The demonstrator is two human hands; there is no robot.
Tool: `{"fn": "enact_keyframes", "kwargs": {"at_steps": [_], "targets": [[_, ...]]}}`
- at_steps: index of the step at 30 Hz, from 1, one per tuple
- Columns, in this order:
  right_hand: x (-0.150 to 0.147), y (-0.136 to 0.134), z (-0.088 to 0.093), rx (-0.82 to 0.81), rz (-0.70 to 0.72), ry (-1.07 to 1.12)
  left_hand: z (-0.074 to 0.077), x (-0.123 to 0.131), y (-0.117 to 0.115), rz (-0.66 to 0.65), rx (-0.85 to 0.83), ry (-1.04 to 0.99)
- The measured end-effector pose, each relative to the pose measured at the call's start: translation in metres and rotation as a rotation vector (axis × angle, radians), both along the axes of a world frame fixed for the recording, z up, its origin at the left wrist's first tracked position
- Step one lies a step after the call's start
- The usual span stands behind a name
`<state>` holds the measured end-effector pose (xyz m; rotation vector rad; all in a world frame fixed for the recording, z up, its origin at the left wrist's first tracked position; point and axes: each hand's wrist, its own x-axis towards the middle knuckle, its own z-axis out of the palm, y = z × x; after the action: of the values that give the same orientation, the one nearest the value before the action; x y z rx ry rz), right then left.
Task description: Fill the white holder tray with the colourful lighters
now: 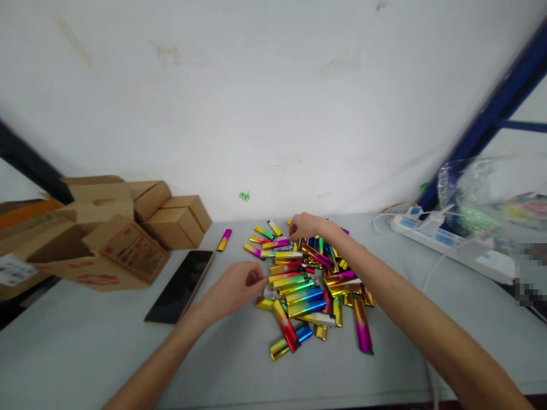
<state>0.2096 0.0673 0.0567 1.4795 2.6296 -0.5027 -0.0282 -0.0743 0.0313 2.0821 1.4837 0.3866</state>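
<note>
A heap of shiny lighters (299,282), gold fading into pink, red, green or blue, lies in the middle of the table. At the heap's left edge is my left hand (240,286), fingers curled in with the thumb close to them; whether anything is in them is hidden. My right hand (308,226) reaches over to the back of the heap, its fingers bent downward and closed among the lighters. What those fingertips hold, if anything, cannot be made out. A single pink-and-gold lighter (224,240) lies apart, back left of the heap.
A dark phone (179,286) lies left of my left hand. Further left stand an opened cardboard box (123,256) and smaller brown boxes (177,225). To the right are a white power strip (453,247) with plugs and cables, and a clear plastic bag (482,193). A white wall (273,114) closes off the back.
</note>
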Motion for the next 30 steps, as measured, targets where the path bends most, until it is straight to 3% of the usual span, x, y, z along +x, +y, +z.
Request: {"fn": "enact_keyframes", "kwargs": {"at_steps": [5,12,19,25,30], "targets": [[-0.013,0.002,0.010,-0.015,-0.018,-0.085,-0.001,0.007,0.010,-0.053,-0.054,0.095],[-0.009,-0.021,0.001,0.194,-0.041,-0.084,0.005,0.016,0.005,-0.119,0.014,0.205],[0.005,-0.036,-0.005,0.361,-0.073,-0.043,0.002,0.021,0.004,-0.042,0.132,0.211],[0.001,-0.034,-0.013,0.325,-0.124,-0.033,0.001,0.024,0.006,0.046,0.139,0.160],[-0.005,-0.014,-0.012,0.203,-0.153,-0.034,0.001,0.020,0.010,0.093,0.087,0.039]]}}
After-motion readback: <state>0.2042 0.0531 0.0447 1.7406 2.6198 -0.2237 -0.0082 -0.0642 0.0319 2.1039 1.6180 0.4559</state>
